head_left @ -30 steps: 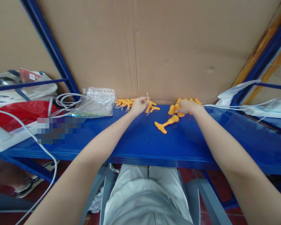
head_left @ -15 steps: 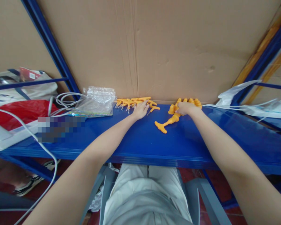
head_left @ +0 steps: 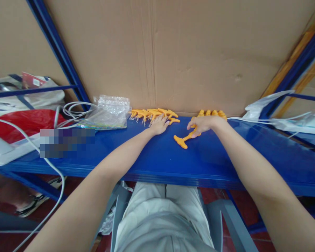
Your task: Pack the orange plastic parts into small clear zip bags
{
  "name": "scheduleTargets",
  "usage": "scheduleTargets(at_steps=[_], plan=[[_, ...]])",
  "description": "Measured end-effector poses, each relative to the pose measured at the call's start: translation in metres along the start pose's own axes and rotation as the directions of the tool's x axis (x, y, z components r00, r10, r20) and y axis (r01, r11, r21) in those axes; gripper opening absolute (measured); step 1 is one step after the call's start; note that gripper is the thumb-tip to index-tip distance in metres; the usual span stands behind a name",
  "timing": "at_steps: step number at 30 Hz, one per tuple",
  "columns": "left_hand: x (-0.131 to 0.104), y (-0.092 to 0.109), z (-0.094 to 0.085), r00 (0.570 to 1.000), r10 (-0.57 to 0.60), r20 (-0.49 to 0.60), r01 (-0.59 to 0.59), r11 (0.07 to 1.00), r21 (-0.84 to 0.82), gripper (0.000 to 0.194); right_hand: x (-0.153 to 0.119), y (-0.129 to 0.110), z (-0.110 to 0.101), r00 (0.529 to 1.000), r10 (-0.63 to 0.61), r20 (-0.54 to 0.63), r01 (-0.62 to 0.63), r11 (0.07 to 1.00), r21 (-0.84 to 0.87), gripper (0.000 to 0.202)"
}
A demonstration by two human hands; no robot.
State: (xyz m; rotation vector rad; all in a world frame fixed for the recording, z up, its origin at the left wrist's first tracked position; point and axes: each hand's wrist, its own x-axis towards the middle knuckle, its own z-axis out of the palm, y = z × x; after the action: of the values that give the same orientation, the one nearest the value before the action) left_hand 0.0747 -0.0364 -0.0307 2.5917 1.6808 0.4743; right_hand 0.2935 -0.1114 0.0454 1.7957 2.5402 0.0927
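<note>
My left hand (head_left: 159, 125) lies with fingers spread over a row of yellow-handled corkscrews (head_left: 144, 113), whose metal spirals point toward me. It touches the ones at the right end of the row. My right hand (head_left: 203, 124) has its thumb and fingers around a yellow plastic piece, mostly hidden under the hand. From under it a lying yellow corkscrew (head_left: 181, 141) sticks out, its T-shaped handle toward the left. Just behind the right hand stand several yellow plastic pieces (head_left: 212, 113) in a cluster.
A blue table (head_left: 157, 161) runs along a cardboard wall (head_left: 194, 52). To the left are clear plastic bags (head_left: 110, 112), a white cable (head_left: 49, 164) and a red bag (head_left: 23, 124). White cables (head_left: 254, 120) lie at the right. A person's foot (head_left: 34, 204) shows below left.
My right hand has shifted left and toward me, from the yellow cluster onto the piece by the lying corkscrew. The fingers of my left hand have spread over the corkscrews.
</note>
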Motion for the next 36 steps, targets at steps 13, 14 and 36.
scheduleTargets(at_steps=[13,14,36], plan=[[-0.014,0.018,-0.017,0.801,0.537,-0.265,-0.535,0.840,0.089,0.038,0.008,-0.020,0.007,0.997,-0.043,-0.063,0.045,0.999,0.025,0.018],[-0.015,0.022,-0.018,0.784,0.578,-0.229,-0.572,0.814,0.097,0.037,0.007,-0.021,0.006,0.995,-0.049,-0.090,0.051,0.999,0.016,0.021],[-0.009,0.025,-0.015,0.830,0.484,-0.278,-0.544,0.811,-0.212,0.018,0.000,-0.039,0.000,0.975,-0.119,-0.186,0.092,0.985,-0.149,0.023]])
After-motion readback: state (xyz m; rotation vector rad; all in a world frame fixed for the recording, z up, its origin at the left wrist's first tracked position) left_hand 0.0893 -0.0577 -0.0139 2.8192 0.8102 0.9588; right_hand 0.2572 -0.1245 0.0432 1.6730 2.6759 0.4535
